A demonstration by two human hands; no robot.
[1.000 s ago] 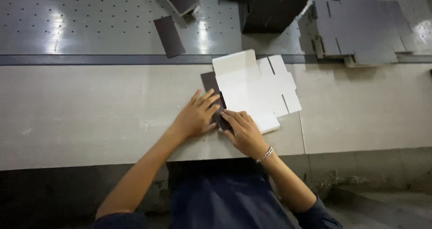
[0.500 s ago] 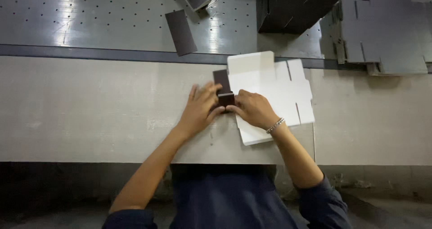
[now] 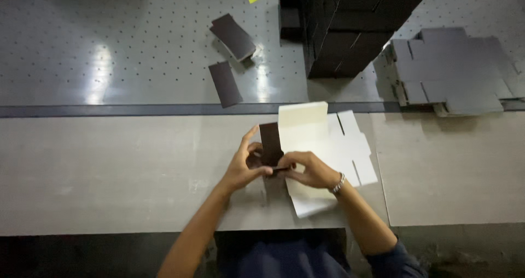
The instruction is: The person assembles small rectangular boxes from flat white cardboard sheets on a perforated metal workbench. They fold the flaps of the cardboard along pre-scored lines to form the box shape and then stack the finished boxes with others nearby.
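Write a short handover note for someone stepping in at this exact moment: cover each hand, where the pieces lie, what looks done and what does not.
Left hand: fingers pinching the dark card piece from the left, thumb up.
Right hand: gripping the same piece at its lower edge, resting over the white flat box blank.
The blank lies unfolded on the pale table, flaps spread to the right.
Beyond, on the perforated grey surface: two loose dark pieces, a stack of dark boxes, a pile of grey blanks.
Done: dark piece brought to the blank's left edge.
Left: the blank is still flat, no sides raised.
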